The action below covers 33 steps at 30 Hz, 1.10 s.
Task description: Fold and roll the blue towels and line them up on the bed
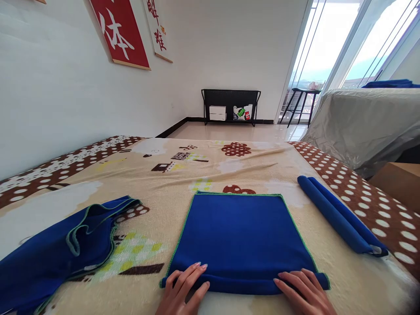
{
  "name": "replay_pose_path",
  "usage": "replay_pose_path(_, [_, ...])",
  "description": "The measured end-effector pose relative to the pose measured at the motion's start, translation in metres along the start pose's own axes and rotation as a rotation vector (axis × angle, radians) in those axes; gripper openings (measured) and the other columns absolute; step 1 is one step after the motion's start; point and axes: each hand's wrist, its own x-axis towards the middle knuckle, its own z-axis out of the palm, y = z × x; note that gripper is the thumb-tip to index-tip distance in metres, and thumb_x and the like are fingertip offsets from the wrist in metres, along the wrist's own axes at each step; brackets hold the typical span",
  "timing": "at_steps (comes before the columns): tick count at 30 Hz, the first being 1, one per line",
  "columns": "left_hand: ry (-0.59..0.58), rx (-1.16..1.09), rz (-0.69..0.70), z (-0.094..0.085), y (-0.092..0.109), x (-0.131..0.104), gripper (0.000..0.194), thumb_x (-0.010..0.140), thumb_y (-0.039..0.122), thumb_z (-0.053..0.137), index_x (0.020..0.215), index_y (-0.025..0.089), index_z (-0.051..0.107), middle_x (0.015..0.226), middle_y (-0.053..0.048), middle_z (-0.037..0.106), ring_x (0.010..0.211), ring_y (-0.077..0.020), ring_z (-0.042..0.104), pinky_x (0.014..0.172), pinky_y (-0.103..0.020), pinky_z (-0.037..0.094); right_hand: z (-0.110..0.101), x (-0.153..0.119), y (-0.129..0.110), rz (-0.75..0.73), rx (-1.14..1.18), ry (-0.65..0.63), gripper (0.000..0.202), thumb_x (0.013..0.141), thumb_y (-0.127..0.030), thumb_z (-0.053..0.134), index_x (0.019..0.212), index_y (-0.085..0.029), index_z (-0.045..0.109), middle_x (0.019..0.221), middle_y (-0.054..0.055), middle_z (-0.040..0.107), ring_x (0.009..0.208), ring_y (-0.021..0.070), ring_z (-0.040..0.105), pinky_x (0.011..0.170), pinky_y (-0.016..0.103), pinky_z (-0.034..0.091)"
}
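A blue cloth (234, 232) with green stitched edges lies spread on the bed, its near edge rolled into a narrow tube. On the left part of that roll rests my left hand (184, 286), its fingers over the top and the thumb on the near side. My right hand (303, 291) holds the roll's right part with bent fingers. To the left lies a crumpled pile of blue cloth (65, 245) with green edging. A finished-looking blue roll (341, 214) lies slantwise on the right, a small pale tag at its near end.
A beige patterned blanket (157, 192) with brown dotted borders covers the bed. Beyond it stand a black rack (231, 98) by the wall and a dark stool (300, 103) near the window. On the right are a plastic-covered piece of furniture (374, 118) and a cardboard box (398, 181).
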Motion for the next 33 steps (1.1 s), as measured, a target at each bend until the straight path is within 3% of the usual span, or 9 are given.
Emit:
replay_pose_path(3, [0.026, 0.037, 0.045, 0.001, -0.006, 0.002, 0.034, 0.092, 0.011, 0.052, 0.116, 0.028, 0.068, 0.119, -0.004, 0.071, 0.114, -0.0194, 0.064, 0.096, -0.034, 0.043, 0.006, -0.009, 0.001, 0.040, -0.004, -0.004, 0.033, 0.100, -0.042, 0.047, 0.119, -0.027, 0.070, 0.109, 0.002, 0.073, 0.094, 0.0178, 0.068, 0.091, 0.033, 0.045])
replay_pose_path(8, [0.102, -0.010, 0.024, 0.001, -0.013, 0.002, 0.030, 0.096, 0.012, 0.047, 0.114, 0.022, 0.069, 0.101, -0.003, 0.074, 0.098, -0.0169, 0.067, 0.094, -0.032, 0.042, 0.012, -0.011, -0.001, 0.105, 0.041, 0.004, 0.026, 0.098, -0.027, 0.050, 0.113, -0.027, 0.072, 0.109, 0.003, 0.072, 0.097, 0.0170, 0.067, 0.093, 0.032, 0.044])
replay_pose_path(14, [0.017, -0.005, 0.031, 0.004, -0.017, -0.008, 0.032, 0.094, 0.009, 0.051, 0.119, 0.020, 0.067, 0.099, -0.004, 0.072, 0.095, -0.0169, 0.066, 0.095, -0.032, 0.043, 0.008, 0.000, -0.005, 0.163, 0.088, 0.061, 0.026, 0.097, -0.021, 0.050, 0.109, -0.024, 0.073, 0.091, 0.003, 0.069, 0.085, 0.0142, 0.064, 0.087, 0.029, 0.045])
replay_pose_path(17, [0.023, -0.057, 0.011, 0.005, -0.017, -0.011, 0.029, 0.096, 0.013, 0.047, 0.115, 0.021, 0.068, 0.098, -0.004, 0.071, 0.095, -0.0170, 0.065, 0.095, -0.032, 0.044, 0.005, 0.003, -0.005, 0.139, 0.085, 0.007, 0.033, 0.100, -0.026, 0.045, 0.123, -0.023, 0.068, 0.090, 0.003, 0.068, 0.081, 0.0125, 0.062, 0.085, 0.026, 0.046])
replay_pose_path(19, [0.053, -0.091, -0.010, 0.005, -0.017, -0.011, 0.030, 0.096, 0.012, 0.044, 0.111, 0.023, 0.069, 0.096, -0.003, 0.071, 0.093, -0.0161, 0.065, 0.094, -0.031, 0.045, 0.005, 0.003, -0.005, 0.100, 0.081, -0.032, 0.039, 0.100, -0.040, 0.047, 0.131, -0.024, 0.064, 0.088, 0.004, 0.066, 0.077, 0.0128, 0.061, 0.081, 0.026, 0.047])
replay_pose_path(22, [0.072, -0.093, -0.018, 0.003, -0.017, -0.008, 0.032, 0.094, 0.007, 0.045, 0.107, 0.023, 0.069, 0.093, -0.002, 0.070, 0.090, -0.0149, 0.064, 0.090, -0.028, 0.047, 0.004, 0.003, -0.003, 0.067, 0.080, -0.069, 0.043, 0.095, -0.049, 0.054, 0.133, -0.029, 0.063, 0.087, 0.003, 0.064, 0.075, 0.0130, 0.059, 0.075, 0.026, 0.048])
replay_pose_path(26, [0.008, -0.083, 0.009, -0.001, -0.016, -0.001, 0.034, 0.095, 0.012, 0.042, 0.115, 0.023, 0.068, 0.094, -0.005, 0.068, 0.086, -0.0160, 0.063, 0.083, -0.028, 0.050, 0.003, 0.007, -0.004, 0.082, 0.088, -0.075, 0.032, 0.097, -0.030, 0.052, 0.125, -0.030, 0.067, 0.092, 0.005, 0.066, 0.079, 0.0130, 0.060, 0.074, 0.025, 0.048])
replay_pose_path(29, [-0.025, -0.060, 0.084, -0.003, -0.016, 0.007, 0.044, 0.096, 0.013, 0.036, 0.127, 0.026, 0.065, 0.088, -0.005, 0.065, 0.077, -0.0150, 0.060, 0.072, -0.026, 0.050, 0.002, 0.014, -0.008, 0.097, 0.088, -0.016, 0.029, 0.095, -0.022, 0.052, 0.115, -0.027, 0.072, 0.095, 0.006, 0.067, 0.081, 0.0136, 0.061, 0.076, 0.026, 0.047])
replay_pose_path(33, [-0.048, -0.072, 0.097, -0.003, -0.016, 0.013, 0.044, 0.096, 0.013, 0.037, 0.125, 0.027, 0.067, 0.086, -0.006, 0.062, 0.074, -0.0147, 0.059, 0.068, -0.026, 0.050, 0.003, 0.022, -0.016, 0.091, 0.118, 0.001, 0.028, 0.094, -0.018, 0.052, 0.113, -0.025, 0.071, 0.091, 0.005, 0.066, 0.076, 0.0127, 0.060, 0.074, 0.028, 0.044])
